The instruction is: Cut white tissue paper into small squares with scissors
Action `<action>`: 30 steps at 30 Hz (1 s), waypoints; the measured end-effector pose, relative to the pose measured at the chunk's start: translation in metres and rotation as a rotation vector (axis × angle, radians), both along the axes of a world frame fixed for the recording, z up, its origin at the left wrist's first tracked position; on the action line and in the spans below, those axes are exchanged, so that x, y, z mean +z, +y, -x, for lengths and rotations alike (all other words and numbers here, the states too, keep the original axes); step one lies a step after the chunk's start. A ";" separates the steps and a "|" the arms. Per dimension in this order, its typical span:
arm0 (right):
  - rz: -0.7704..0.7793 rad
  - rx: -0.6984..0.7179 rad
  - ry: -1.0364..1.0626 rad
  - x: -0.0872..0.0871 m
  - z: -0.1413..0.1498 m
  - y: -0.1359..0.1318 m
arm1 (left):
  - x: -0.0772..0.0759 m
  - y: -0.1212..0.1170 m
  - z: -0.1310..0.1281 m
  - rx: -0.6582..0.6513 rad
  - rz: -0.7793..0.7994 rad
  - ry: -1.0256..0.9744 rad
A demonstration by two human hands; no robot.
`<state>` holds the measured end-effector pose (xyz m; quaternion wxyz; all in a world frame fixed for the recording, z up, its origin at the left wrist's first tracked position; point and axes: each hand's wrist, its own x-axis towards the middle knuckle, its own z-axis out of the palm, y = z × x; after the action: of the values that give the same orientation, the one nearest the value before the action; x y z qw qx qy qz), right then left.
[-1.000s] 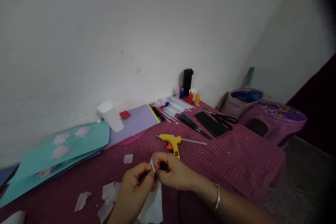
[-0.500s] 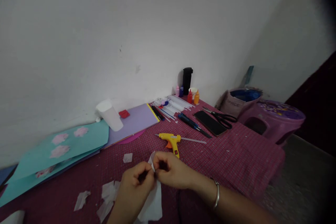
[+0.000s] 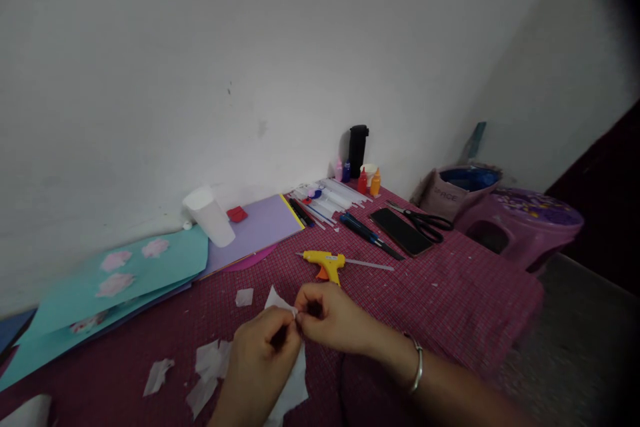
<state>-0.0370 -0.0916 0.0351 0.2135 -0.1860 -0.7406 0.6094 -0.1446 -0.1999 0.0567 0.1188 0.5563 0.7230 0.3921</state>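
My left hand (image 3: pixel 263 357) and my right hand (image 3: pixel 333 317) meet low in the middle of the view, both pinched on one piece of white tissue paper (image 3: pixel 291 387). A corner of the paper sticks up between the fingertips and the rest hangs below my left hand. A silver bangle (image 3: pixel 417 367) is on my right wrist. A yellow glue gun (image 3: pixel 327 261) lies on the red checked cloth (image 3: pixel 450 287) just beyond my right hand.
White paper scraps (image 3: pixel 207 367) lie left of my hands. Teal paper (image 3: pixel 125 273) with pink blobs, lilac paper (image 3: pixel 260 223) and a white cup (image 3: pixel 207 215) are along the wall. Farther right lie glue sticks (image 3: pixel 335 197), small paint bottles (image 3: pixel 367 181), a phone (image 3: pixel 400 230), scissors (image 3: pixel 425 220) and a purple stool (image 3: pixel 520 223).
The paper's top corner has opened out to the left between my fingertips. Both hands stay pinched in nearly the same place; the view has shifted slightly.
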 end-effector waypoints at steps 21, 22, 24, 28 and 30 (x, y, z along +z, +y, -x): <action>0.539 0.061 0.097 -0.011 0.006 0.009 | 0.001 0.003 0.021 0.102 -0.050 -0.569; 0.477 0.076 0.085 -0.013 0.006 0.008 | 0.001 0.003 0.018 0.084 -0.047 -0.548; 0.347 0.071 0.088 -0.016 0.007 0.005 | 0.001 0.003 0.015 0.046 -0.039 -0.533; 0.291 -0.047 0.176 -0.019 0.010 0.000 | -0.004 0.002 0.012 0.057 -0.056 -0.540; 0.397 -0.065 0.212 -0.019 0.012 -0.001 | -0.006 0.002 0.011 0.106 -0.103 -0.585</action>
<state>-0.0487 -0.0928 0.0163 0.2690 -0.1832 -0.5732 0.7520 -0.1554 -0.1981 0.0506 0.2729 0.3865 0.6655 0.5773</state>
